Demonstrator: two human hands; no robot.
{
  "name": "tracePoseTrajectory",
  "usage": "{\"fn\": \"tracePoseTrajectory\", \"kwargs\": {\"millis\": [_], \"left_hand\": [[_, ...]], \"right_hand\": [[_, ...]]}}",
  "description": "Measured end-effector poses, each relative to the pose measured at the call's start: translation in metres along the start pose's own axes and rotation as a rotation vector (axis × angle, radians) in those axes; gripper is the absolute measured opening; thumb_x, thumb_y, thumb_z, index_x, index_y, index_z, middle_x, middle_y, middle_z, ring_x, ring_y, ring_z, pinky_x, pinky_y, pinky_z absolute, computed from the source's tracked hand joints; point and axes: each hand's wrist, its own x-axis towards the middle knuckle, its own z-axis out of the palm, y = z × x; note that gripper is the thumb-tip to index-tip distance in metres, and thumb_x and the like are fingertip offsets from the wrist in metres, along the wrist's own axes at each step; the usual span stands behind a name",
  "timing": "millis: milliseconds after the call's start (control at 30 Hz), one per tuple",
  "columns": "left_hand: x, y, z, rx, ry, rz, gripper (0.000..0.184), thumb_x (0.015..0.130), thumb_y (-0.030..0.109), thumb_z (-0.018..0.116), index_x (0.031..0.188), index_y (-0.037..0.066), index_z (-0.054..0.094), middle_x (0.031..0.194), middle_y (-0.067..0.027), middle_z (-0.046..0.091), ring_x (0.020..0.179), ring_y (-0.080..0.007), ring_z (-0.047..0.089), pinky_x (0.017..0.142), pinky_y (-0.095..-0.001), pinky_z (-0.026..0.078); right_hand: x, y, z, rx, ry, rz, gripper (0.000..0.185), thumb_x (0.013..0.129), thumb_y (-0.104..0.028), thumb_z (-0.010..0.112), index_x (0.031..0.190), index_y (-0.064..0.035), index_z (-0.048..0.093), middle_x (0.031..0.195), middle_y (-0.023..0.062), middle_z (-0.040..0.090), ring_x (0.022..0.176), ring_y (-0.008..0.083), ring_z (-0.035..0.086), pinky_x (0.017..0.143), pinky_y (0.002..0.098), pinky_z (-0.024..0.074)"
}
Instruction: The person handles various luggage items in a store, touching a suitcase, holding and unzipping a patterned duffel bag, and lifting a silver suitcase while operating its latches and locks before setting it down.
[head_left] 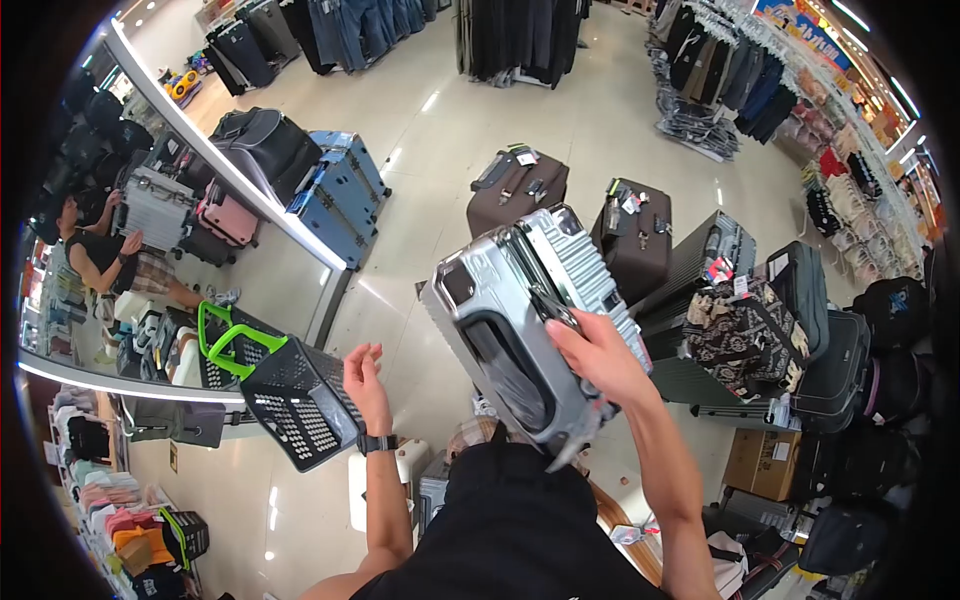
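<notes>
A silver hard-shell suitcase (510, 370) with ribbed sides is tilted in front of my body, a dark recessed panel and a clear plastic piece on the side facing me. My right hand (600, 355) is closed on a black handle at its upper edge. To the left of the suitcase, apart from it, my left hand (368, 385) holds nothing, its fingers loosely bent and apart. Nearest to that hand is a black shopping basket (300, 400) with bright green handles.
Brown suitcases (637, 235) stand beyond the silver one. Patterned bag (745, 335) and more luggage crowd the right. At left, a large mirror (150, 280) reflects a person and luggage, beside a blue suitcase (340, 195). Clothes racks (520, 40) line the back.
</notes>
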Motion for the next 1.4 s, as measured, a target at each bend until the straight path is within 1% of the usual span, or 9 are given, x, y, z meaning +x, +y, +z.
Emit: {"fn": "tracePoseTrajectory", "kwargs": {"millis": [67,133,233,267,400,567,867,1167,1400], "left_hand": [[-0.005,-0.049,0.011,-0.046,-0.006,-0.096,0.024,0.113,0.018,0.054,0.131,0.008,0.064,0.126,-0.0075,0.076,0.119,-0.0178,0.07,0.097,-0.0347,0.053],[-0.01,-0.092,0.027,-0.085,-0.085,-0.34,0.035,0.113,0.031,0.055,0.141,0.011,0.058,0.138,-0.0077,0.069,0.131,-0.0204,0.063,0.103,-0.041,0.05],[-0.013,-0.165,0.063,-0.259,-0.204,-0.511,0.063,0.11,0.052,0.053,0.158,0.013,0.044,0.162,-0.0132,0.049,0.149,-0.0316,0.046,0.117,-0.0542,0.038],[0.005,-0.234,0.07,-0.43,-0.306,-0.67,0.068,0.111,0.056,0.048,0.159,0.009,0.04,0.165,-0.0162,0.044,0.152,-0.0346,0.043,0.119,-0.0559,0.037],[-0.051,-0.252,0.088,-0.538,-0.475,-0.895,0.067,0.111,0.056,0.047,0.157,0.009,0.043,0.162,-0.0159,0.047,0.148,-0.0342,0.046,0.117,-0.0555,0.039],[-0.08,-0.214,0.074,-0.339,-0.689,-1.093,0.066,0.11,0.057,0.047,0.155,0.009,0.046,0.157,-0.0155,0.05,0.143,-0.0337,0.049,0.115,-0.0549,0.042],[-0.013,-0.165,0.151,-0.043,-1.008,-0.964,0.064,0.109,0.058,0.047,0.15,0.008,0.051,0.149,-0.0148,0.056,0.133,-0.0328,0.055,0.11,-0.054,0.046],[-0.016,-0.111,0.251,0.012,-1.339,-0.832,0.064,0.108,0.059,0.046,0.145,0.008,0.056,0.14,-0.0141,0.062,0.124,-0.032,0.061,0.106,-0.0531,0.05],[-0.078,-0.065,0.321,-0.13,-1.575,-0.764,0.064,0.108,0.06,0.046,0.141,0.007,0.06,0.134,-0.0135,0.067,0.117,-0.0313,0.066,0.103,-0.0524,0.054]], "right_hand": [[-0.041,-0.012,-0.008,-0.129,0.101,-0.105,0.035,0.107,-0.028,0.066,0.082,-0.0025,0.06,0.063,-0.0031,0.045,0.058,0.0082,0.038,0.052,0.032,0.0317],[-0.083,-0.025,-0.011,-0.249,0.211,-0.206,0.038,0.105,-0.025,0.069,0.076,-0.0022,0.059,0.06,-0.0008,0.044,0.057,0.0082,0.037,0.051,0.0328,0.0312],[-0.144,-0.034,-0.014,-0.413,0.31,-0.235,0.039,0.097,-0.021,0.078,0.07,-0.0017,0.058,0.055,0.0052,0.044,0.048,0.0138,0.04,0.048,0.0343,0.0323],[-0.161,-0.033,-0.016,-0.49,0.367,-0.287,0.037,0.093,-0.02,0.082,0.07,-0.0031,0.06,0.054,0.0071,0.044,0.046,0.0181,0.041,0.047,0.0347,0.0326],[-0.22,-0.023,-0.023,-0.7,0.514,-0.41,0.032,0.085,-0.019,0.088,0.069,-0.0069,0.063,0.054,0.0074,0.05,0.044,0.0275,0.046,0.044,0.0351,0.0338],[-0.264,-0.016,0.008,-0.879,0.659,-0.535,0.022,0.077,-0.023,0.087,0.078,-0.0161,0.066,0.063,-0.001,0.057,0.052,0.0192,0.06,0.043,0.036,0.0411],[-0.26,0.029,0.084,-0.907,1.148,-0.611,0.03,0.081,-0.031,0.083,0.078,-0.0174,0.056,0.069,-0.0023,0.043,0.058,0.0147,0.053,0.047,0.0311,0.0394],[-0.268,0.055,0.141,-0.858,1.57,-0.416,0.034,0.082,-0.032,0.082,0.074,-0.0152,0.054,0.067,-0.0018,0.042,0.057,0.0164,0.05,0.047,0.0327,0.038],[-0.325,0.092,0.195,-0.483,2.057,0.056,0.037,0.081,-0.028,0.08,0.07,-0.0054,0.053,0.066,0.0097,0.047,0.058,0.0301,0.052,0.053,0.041,0.0416]]}}
